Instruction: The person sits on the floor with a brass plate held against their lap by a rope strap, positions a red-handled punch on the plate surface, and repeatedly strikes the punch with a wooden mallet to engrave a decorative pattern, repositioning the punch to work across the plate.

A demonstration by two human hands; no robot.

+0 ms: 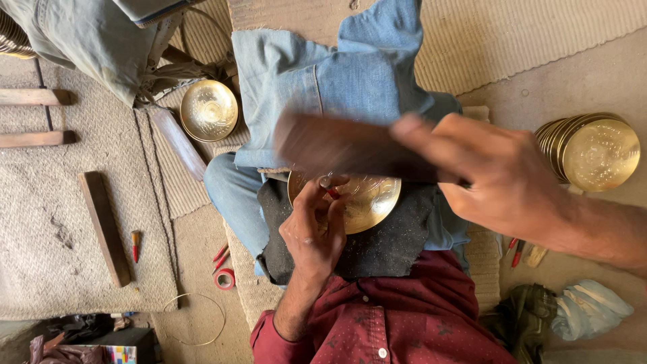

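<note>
Centrally, the left hand (313, 232) pinches a small punch tool (328, 187) upright, fingers clamped on it, its tip touching the brass bowl (367, 202). Bowl rests on a dark pad (377, 249) over the lap, just beyond the left fingertips. Right hand (499, 178) is closed around a wooden mallet (337, 145), motion-blurred, raised above bowl and tool. Beyond the right hand: stack of brass bowls (593, 152). Far side of left hand: another single brass bowl (209, 110), a wooden stick (104, 226), a red tape roll (224, 278).
</note>
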